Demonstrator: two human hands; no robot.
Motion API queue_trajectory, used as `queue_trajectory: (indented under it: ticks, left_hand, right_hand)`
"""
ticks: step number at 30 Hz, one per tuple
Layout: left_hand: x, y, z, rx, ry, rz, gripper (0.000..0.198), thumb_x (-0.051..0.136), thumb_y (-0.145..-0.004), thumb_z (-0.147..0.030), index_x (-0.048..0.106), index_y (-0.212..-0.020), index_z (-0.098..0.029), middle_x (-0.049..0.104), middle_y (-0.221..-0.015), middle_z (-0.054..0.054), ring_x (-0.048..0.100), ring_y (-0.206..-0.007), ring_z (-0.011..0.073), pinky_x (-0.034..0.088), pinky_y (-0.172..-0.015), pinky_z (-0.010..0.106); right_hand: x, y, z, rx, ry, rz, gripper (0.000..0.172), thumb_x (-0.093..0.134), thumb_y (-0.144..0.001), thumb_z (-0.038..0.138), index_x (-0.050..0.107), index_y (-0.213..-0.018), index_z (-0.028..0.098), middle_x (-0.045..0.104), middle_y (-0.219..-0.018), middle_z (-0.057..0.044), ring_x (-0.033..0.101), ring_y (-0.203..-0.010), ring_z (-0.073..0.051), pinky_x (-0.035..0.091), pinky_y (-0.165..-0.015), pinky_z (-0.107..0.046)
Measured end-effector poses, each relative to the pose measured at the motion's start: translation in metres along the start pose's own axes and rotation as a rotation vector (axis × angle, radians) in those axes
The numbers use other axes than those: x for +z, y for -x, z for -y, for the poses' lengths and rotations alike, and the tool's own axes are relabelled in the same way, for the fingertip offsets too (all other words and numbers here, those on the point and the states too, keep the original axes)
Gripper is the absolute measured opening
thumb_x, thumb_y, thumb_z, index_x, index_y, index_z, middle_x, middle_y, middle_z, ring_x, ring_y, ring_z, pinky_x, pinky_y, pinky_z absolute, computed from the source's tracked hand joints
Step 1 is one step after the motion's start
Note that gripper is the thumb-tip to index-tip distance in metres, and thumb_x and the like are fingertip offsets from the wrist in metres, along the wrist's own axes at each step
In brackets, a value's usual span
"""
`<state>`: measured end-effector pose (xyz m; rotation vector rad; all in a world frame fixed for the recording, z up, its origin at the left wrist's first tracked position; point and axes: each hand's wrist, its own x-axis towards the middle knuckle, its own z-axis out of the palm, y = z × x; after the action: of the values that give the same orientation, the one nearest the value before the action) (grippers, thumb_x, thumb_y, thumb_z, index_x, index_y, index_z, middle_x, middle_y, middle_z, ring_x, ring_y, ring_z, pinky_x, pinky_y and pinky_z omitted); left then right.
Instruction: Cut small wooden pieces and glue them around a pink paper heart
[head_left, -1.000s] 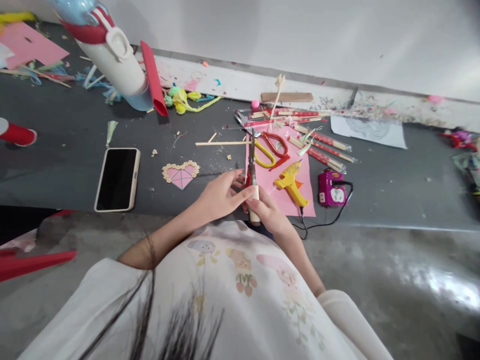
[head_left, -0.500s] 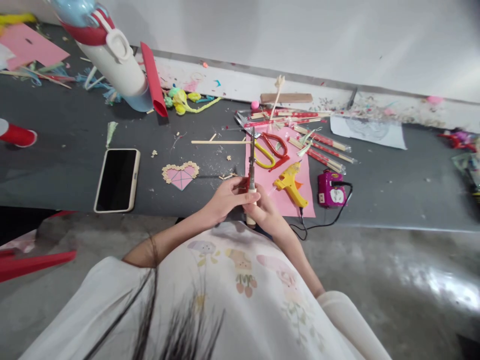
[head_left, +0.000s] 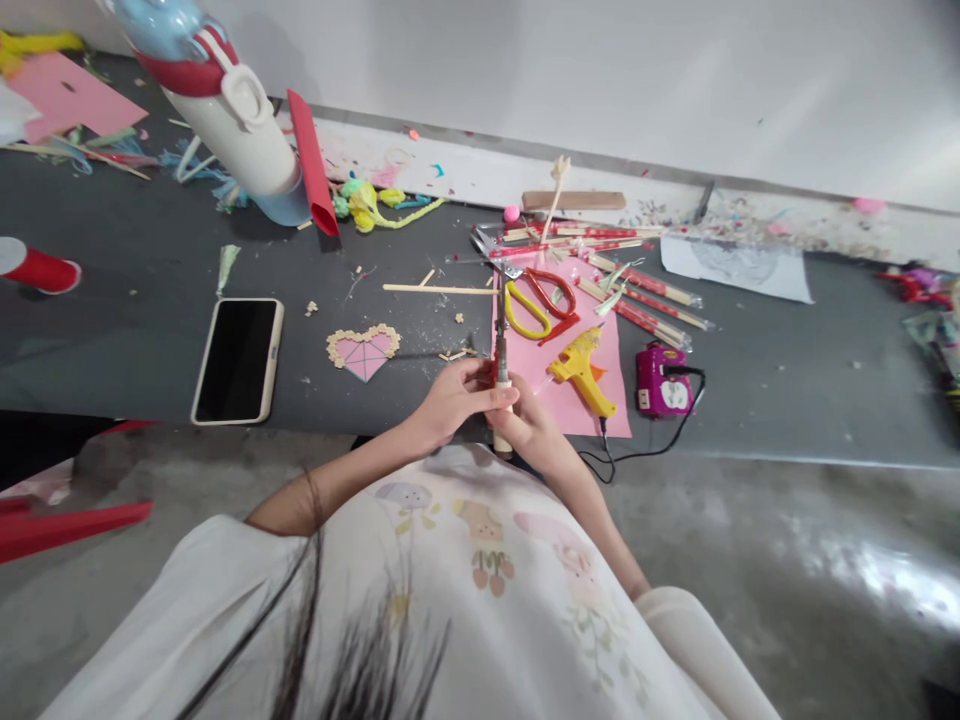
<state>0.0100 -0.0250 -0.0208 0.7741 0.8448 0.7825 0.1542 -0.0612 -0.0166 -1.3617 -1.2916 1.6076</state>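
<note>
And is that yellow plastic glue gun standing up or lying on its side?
Lying on its side: the glue gun shows its full profile from above, on the pink paper sheet.

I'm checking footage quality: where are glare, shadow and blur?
Head view: glare whitens the floor at lower right; head view: soft shadow on the wall beside the bottle; head view: clutter at the right edge looks smeared.

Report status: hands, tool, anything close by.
Left hand and right hand closed on tool. Metal end points away from body. Glue gun close on right; heart lies left.
</note>
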Motion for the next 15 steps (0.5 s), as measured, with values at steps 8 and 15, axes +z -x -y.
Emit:
queue_trajectory:
  ticks: [8,15]
  left_hand:
    - [0.001,0.0,-0.015,0.048,-0.343,0.116,0.043,0.07,-0.079,-0.054,0.065,-0.092,-0.013,0.069,-0.089,0.007,0.065,-0.08,0.0168,0.053,-0.075,0.031]
    - [-0.009,0.015,-0.055,0.611,-1.399,-0.364,0.047,0.057,-0.094,-0.035,0.049,-0.136,-0.016,0.061,-0.125,0.015,0.062,-0.107,0.0243,0.048,-0.093,0.039]
  right_hand:
    - [-0.004,-0.001,0.0,0.014,-0.023,-0.022,0.038,0.061,-0.083,0.048,0.047,-0.106,0.021,0.056,-0.096,-0.004,0.052,-0.088,-0.019,0.045,-0.078,-0.035]
    - [-0.01,0.003,0.002,0.151,0.018,-0.047,0.042,0.062,-0.082,0.051,0.048,-0.108,0.021,0.052,-0.088,0.0,0.049,-0.081,-0.018,0.042,-0.074,-0.034]
